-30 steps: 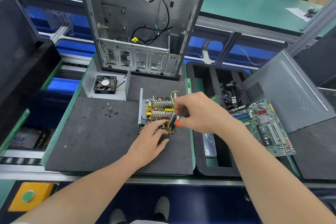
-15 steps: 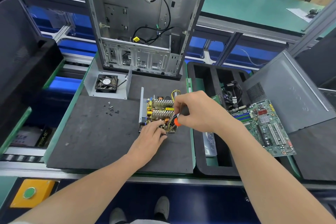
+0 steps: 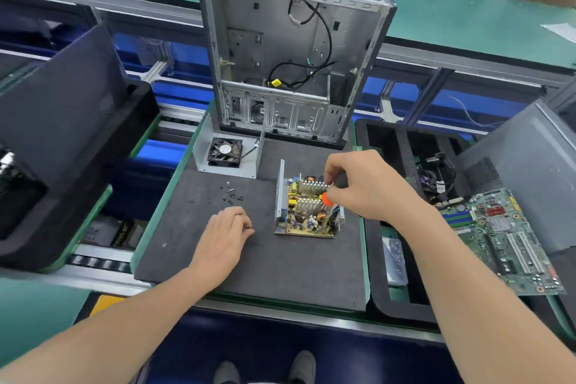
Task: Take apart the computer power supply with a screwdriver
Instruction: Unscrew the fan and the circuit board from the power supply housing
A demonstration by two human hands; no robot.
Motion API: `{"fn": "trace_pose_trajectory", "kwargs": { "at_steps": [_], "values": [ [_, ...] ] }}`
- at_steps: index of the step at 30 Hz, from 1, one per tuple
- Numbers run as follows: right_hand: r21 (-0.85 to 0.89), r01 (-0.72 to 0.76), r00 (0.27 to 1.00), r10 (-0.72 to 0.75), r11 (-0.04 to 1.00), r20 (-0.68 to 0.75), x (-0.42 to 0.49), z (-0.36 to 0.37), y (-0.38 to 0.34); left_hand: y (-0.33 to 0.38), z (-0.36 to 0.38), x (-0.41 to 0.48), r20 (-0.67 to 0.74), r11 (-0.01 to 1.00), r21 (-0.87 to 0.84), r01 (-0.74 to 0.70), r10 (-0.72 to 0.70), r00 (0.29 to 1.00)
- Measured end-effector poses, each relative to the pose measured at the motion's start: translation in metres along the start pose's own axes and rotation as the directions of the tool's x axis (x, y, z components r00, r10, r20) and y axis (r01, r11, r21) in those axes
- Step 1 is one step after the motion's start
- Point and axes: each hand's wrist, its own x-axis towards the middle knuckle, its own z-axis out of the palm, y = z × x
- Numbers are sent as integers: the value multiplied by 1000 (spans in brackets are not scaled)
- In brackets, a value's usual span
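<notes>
The opened power supply lies on the dark foam mat, its circuit board, heat sinks and coloured wires exposed, with a metal wall standing on its left side. My right hand hovers over its right part, shut on a screwdriver with a black and orange handle; the tip is hidden. My left hand rests on the mat left of the power supply, apart from it, fingers curled with the tips pinched together. Whether it holds something small I cannot tell.
Several loose black screws lie on the mat. A removed cover with a fan sits behind them. An empty computer case stands at the back. A black foam tray with cables and a motherboard lie to the right.
My left hand has pulled away from the power supply's front corner to the left and now rests on the mat. My right hand with the screwdriver stays over the board.
</notes>
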Motion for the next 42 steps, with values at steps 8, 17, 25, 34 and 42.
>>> {"fn": "trace_pose_trajectory", "kwargs": {
  "at_steps": [8,17,25,34,42],
  "values": [
    [18,-39,999,39,999,-1,1,9,-8,-42,-11,28,-78,963,41,266,-263,962],
    [45,-96,991,100,994,-85,-7,7,1,-55,2,37,-40,961,1,276,-276,960],
    [74,-123,986,131,990,-108,-5,3,4,-62,9,33,-69,962,-99,253,-260,963],
    [167,-105,969,139,980,-204,-1,-3,14,-3,-5,69,29,901,-350,258,-265,964],
    [271,-87,931,175,959,-319,5,-6,32,62,1,84,338,714,-565,414,-257,905]
  ]
}}
